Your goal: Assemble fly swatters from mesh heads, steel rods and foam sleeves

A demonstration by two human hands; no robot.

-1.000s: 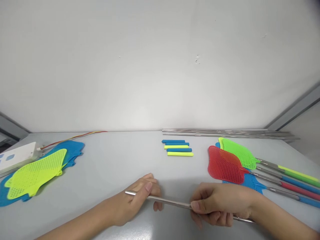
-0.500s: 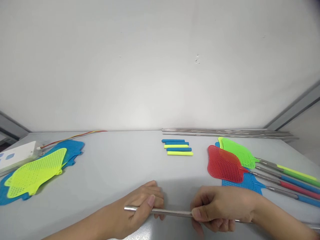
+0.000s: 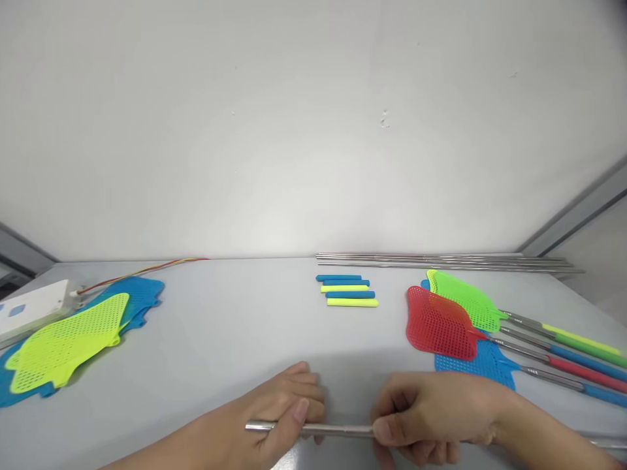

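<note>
Both hands grip one metal rod [image 3: 337, 430] low over the front of the table, and it lies nearly level. My left hand [image 3: 281, 411] is closed around its thicker left part, thumb on top, with the bare end sticking out to the left. Farther right, my right hand [image 3: 431, 414] pinches the rod between thumb and fingers. Part of the rod is hidden behind that hand and wrist; a metal length shows again at the right edge. Just beyond my right hand lie a red fly swatter [image 3: 441, 323] and a blue fly swatter [image 3: 475, 365].
A green fly swatter [image 3: 465, 300] lies at right. Several blue and yellow handle sleeves [image 3: 345, 287] sit mid-table, with thin metal rods [image 3: 441, 262] along the wall. At left are a yellow swatter head [image 3: 68, 343], blue swatter heads [image 3: 142, 287] and a white box [image 3: 36, 307] with wires.
Both hands and the rod sit slightly lower in the picture, and the rod looks a little more level. Both hands keep their hold. The things on the table have not moved.
</note>
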